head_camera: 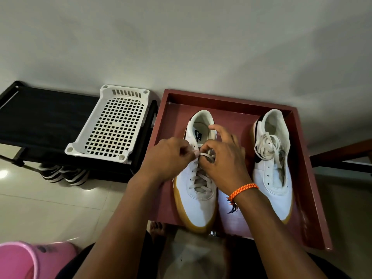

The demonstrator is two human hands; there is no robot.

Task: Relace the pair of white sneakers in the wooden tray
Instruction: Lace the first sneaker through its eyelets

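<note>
Head view: wooden tray [302,178] at 3 o'clock of centre, rigid, flat-bottomed. Two white sneakers inside: left sneaker [194,198] laced through most eyelets, right sneaker [271,182] at its 3 o'clock, lace [267,147] piled loose on the tongue. Uppers look soft, soles stiff, both light. Left hand [167,160] pinches the flat lace end; right hand [223,160] grips the upper crossing. Lace limp, likely slippery; take it near the tip.

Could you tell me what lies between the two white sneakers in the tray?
Only the right hand, its wrist and bare tray floor, in the head view.
</note>
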